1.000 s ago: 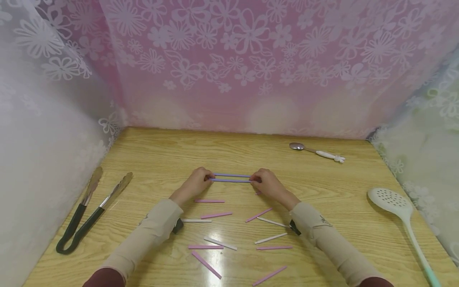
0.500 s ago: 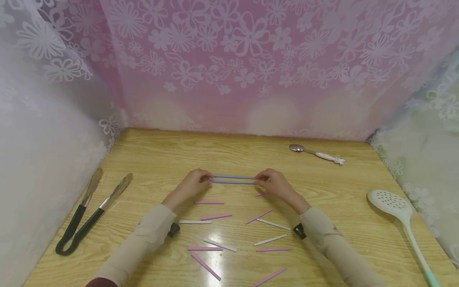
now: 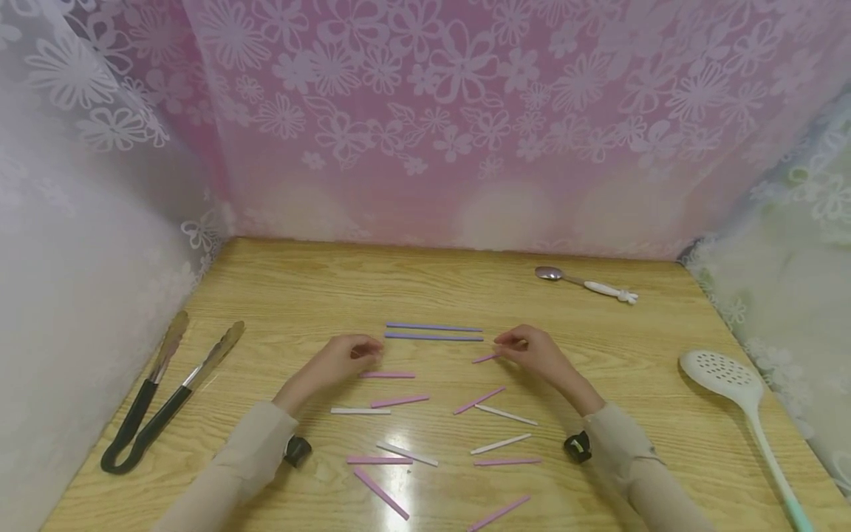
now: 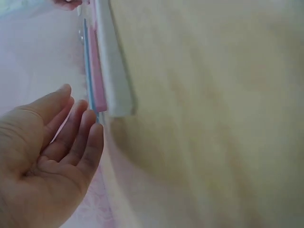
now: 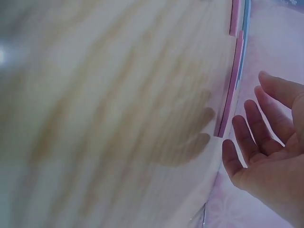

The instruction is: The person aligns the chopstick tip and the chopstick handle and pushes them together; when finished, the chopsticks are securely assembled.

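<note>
Two long violet-blue sticks, an upper one (image 3: 432, 326) and a lower one (image 3: 432, 337), lie almost parallel on the wooden table. Just off their left ends is my left hand (image 3: 346, 358), its fingers loosely bent and holding nothing. My right hand (image 3: 535, 351) is off their right ends, also holding nothing. A short pink stick (image 3: 483, 359) lies partly behind the right fingertips in the head view. Another pink stick (image 3: 395, 374) is beside the left hand. The left wrist view shows relaxed fingers near a white stick (image 4: 116, 71); spread fingers appear in the right wrist view beside a pink stick (image 5: 231, 90).
Several more pink and white sticks lie nearer me, including a white stick (image 3: 361, 411) and a pink stick (image 3: 381, 493). Black-handled tongs (image 3: 156, 414) are at the left. A spoon (image 3: 585, 284) lies at the back right, a slotted skimmer (image 3: 725, 373) at the right edge. Floral curtains (image 3: 459, 125) surround the table.
Both hands have let go of the two violet-blue sticks and moved outward, left hand to the left and right hand to the right. The sticks stay on the table, their ends now uncovered.
</note>
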### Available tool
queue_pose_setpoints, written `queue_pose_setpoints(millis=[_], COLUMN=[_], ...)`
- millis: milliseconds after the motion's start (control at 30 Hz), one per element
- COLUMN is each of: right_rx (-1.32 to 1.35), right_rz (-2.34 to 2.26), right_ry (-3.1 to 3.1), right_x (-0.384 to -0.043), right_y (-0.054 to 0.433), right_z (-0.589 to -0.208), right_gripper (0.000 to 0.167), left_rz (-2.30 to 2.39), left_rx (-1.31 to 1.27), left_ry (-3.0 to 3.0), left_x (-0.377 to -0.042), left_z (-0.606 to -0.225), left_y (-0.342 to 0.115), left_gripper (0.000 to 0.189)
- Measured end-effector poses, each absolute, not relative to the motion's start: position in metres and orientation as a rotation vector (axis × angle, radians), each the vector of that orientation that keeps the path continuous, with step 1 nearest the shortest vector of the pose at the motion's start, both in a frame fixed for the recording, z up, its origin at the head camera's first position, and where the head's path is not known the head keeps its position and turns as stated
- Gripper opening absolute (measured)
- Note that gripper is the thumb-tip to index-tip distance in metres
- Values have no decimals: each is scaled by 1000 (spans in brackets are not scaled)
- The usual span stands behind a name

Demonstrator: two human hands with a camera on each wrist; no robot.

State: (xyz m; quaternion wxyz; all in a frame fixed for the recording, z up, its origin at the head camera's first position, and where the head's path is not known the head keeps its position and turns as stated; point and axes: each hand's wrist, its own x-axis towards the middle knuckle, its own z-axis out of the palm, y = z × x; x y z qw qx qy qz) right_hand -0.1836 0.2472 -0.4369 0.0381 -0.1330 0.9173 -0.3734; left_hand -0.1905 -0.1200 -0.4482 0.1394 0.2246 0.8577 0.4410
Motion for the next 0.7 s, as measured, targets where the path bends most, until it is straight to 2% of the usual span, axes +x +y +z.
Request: queue_pose_setpoints(millis=[367,700], right_rx=[-552,-621], right_rz=[-1070,-973], right_ry=[2802,2820], right_x=[-186,-190], right_y=[258,259], right_z=[-443,-446], right_gripper=[18,12], left_rz=[1309,1255], left_rx=[658,788], left_ry=[2393,2404], left_x=[-184,-182], left_z=[-454,-459], left_y=[-124,-122], left_gripper=[30,27])
